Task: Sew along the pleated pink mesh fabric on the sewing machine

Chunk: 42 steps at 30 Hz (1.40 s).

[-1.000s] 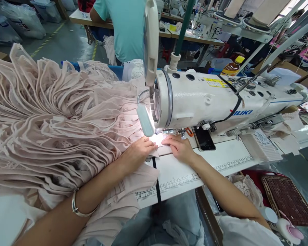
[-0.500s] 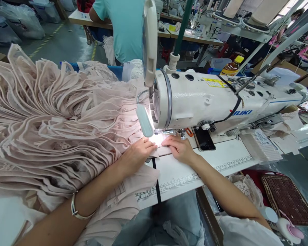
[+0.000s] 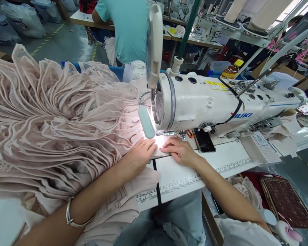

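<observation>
A pale pink fabric piece [image 3: 159,143] lies under the lamp-lit needle area of a white sewing machine [image 3: 192,102]. My left hand [image 3: 137,155] rests flat on this fabric just left of the bright spot, its fingers stretched out. To the right, my right hand [image 3: 181,150] has thumb and forefinger together at the fabric's edge, close to the presser foot. The needle itself is lost in the glare. A big heap of pale pink garments [image 3: 53,112] with lace and sheer parts spreads left of the machine, close to my left forearm.
A phone [image 3: 204,140] lies by the machine's base, near an orange-handled tool [image 3: 189,134]. A ruler strip [image 3: 179,182] runs along the table's front edge. Behind stands a bottle [image 3: 232,70] of amber liquid. A person in a turquoise shirt [image 3: 129,30] sits beyond.
My left hand's fingers have straightened and lie flatter on the fabric. My right hand stays at the fabric's edge, with its fingers slightly shifted. The view has moved a little.
</observation>
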{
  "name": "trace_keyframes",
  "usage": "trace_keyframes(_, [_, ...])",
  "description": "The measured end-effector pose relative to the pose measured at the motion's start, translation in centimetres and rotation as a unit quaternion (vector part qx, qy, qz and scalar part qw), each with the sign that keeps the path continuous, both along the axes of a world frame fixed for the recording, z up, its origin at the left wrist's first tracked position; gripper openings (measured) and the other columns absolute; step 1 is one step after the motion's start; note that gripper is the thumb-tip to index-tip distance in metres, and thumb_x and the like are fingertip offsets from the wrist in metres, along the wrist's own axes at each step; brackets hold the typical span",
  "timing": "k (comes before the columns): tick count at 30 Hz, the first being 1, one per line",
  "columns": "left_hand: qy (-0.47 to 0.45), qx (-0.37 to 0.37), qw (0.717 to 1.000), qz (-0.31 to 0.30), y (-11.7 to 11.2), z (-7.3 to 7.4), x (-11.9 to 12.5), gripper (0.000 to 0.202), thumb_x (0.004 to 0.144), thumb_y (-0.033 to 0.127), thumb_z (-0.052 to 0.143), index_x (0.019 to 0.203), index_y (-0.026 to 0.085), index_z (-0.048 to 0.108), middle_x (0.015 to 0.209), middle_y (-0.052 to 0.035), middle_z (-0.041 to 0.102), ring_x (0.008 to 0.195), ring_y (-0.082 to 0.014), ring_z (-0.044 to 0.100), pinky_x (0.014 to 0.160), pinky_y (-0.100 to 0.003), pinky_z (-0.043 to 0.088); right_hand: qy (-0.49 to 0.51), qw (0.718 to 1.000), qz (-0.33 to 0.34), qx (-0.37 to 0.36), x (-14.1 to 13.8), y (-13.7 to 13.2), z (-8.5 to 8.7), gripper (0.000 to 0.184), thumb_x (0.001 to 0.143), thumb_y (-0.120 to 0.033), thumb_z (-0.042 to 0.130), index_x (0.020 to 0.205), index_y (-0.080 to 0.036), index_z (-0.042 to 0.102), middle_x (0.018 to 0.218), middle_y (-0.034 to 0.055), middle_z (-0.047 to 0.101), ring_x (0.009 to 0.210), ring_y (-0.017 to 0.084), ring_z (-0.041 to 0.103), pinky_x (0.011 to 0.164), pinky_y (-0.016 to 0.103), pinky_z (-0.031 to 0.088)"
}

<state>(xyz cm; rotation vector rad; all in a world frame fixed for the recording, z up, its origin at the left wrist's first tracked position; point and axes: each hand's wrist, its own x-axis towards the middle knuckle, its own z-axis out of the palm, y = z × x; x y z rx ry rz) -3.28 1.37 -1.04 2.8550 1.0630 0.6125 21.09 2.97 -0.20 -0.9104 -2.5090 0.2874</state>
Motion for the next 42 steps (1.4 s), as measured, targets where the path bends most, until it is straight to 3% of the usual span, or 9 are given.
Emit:
trace_keyframes(5, [0.002, -0.015, 1.000, 0.007, 0.2, -0.5, -0.3, 0.033, 0.095, 0.002, 0.038, 0.118, 0.015, 0.058, 0.136, -0.0146, 0.059, 0.124, -0.0238, 0.057, 0.111, -0.044, 0.042, -0.039, 0.998, -0.030, 0.026, -0.1, -0.1, -0.5, 0.045, 0.088, -0.001, 0.045, 0.108, -0.028, 0.076, 0.114, 0.0027, 0.072, 0.108, 0.017, 0.063, 0.072, 0.026, 0.051])
trace_keyframes(13, [0.019, -0.023, 1.000, 0.010, 0.6, -0.6, -0.1, 0.034, 0.094, 0.000, 0.037, 0.115, 0.014, 0.059, 0.134, -0.0153, 0.061, 0.121, -0.0246, 0.059, 0.105, -0.043, 0.046, -0.040, 0.997, -0.020, 0.061, 0.0, 0.0, -0.4, 0.043, 0.091, -0.002, 0.045, 0.111, -0.026, 0.075, 0.111, 0.0031, 0.076, 0.113, 0.019, 0.062, 0.079, 0.029, 0.055])
trace_keyframes(20, [0.020, -0.033, 0.998, 0.043, 0.8, 0.1, 0.1, 0.033, 0.095, 0.003, 0.037, 0.113, 0.017, 0.060, 0.129, -0.0129, 0.065, 0.115, -0.0224, 0.062, 0.104, -0.041, 0.045, -0.063, 0.996, -0.051, 0.048, -0.6, -0.1, -0.2, 0.043, 0.090, -0.002, 0.046, 0.112, -0.026, 0.074, 0.112, 0.0033, 0.075, 0.113, 0.019, 0.063, 0.088, 0.030, 0.053])
trace_keyframes(27, [0.032, -0.049, 0.996, 0.073, 0.9, 0.5, 0.5, 0.035, 0.095, 0.003, 0.035, 0.109, 0.018, 0.062, 0.127, -0.0121, 0.065, 0.117, -0.0249, 0.061, 0.112, -0.051, 0.037, -0.115, 0.989, -0.087, -0.020, -1.4, -0.2, 0.7, 0.049, 0.088, 0.000, 0.043, 0.119, -0.025, 0.070, 0.121, 0.0050, 0.071, 0.117, 0.021, 0.061, 0.099, 0.037, 0.049])
trace_keyframes(33, [0.038, 0.004, 0.996, 0.083, 0.9, 0.7, 0.6, 0.027, 0.100, 0.010, 0.038, 0.109, 0.015, 0.063, 0.118, -0.0124, 0.068, 0.114, -0.0269, 0.058, 0.103, -0.045, 0.041, -0.145, 0.980, -0.119, -0.070, -2.2, -0.2, 1.4, 0.051, 0.088, -0.001, 0.043, 0.126, -0.026, 0.067, 0.134, 0.0049, 0.066, 0.117, 0.021, 0.061, 0.105, 0.040, 0.047])
trace_keyframes(42, [0.060, 0.057, 0.994, 0.065, 0.4, 1.8, 0.2, 0.028, 0.100, 0.010, 0.040, 0.083, 0.019, 0.061, 0.091, -0.0038, 0.069, 0.078, -0.0189, 0.055, 0.080, -0.035, 0.040, -0.217, 0.965, -0.138, -0.055, -2.8, -0.1, 1.4, 0.061, 0.088, 0.001, 0.034, 0.140, -0.022, 0.056, 0.139, 0.0074, 0.063, 0.112, 0.024, 0.063, 0.108, 0.045, 0.043])
